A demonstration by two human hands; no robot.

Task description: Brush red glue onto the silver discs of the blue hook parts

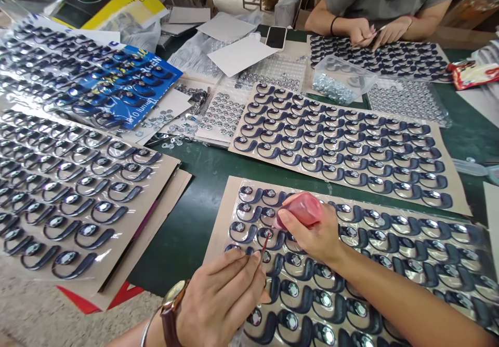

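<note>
My left hand point(224, 290), with a brown-strapped watch on its wrist, is closed on a thin dark reddish stick point(265, 244). The stick's tip is at one of the small dark hook-shaped pieces with a shiny round centre. My right hand point(315, 235) grips a red squeeze bottle point(306, 209), tipped with its nozzle end down to the left, just above the same rows. Beneath both hands lies a cardboard sheet point(220, 217) with clear film, covered by several rows of these curved pieces point(290, 290). My forearm and hands hide some of them.
Another filled sheet point(346, 144) lies beyond, and stacked sheets point(81, 191) lie at left. A clear tub point(339, 84) of small metal parts stands behind, near a phone point(276, 38) and white cards point(239, 56). Across the green table point(175, 243), a co-worker's hands point(376, 34) work over another sheet.
</note>
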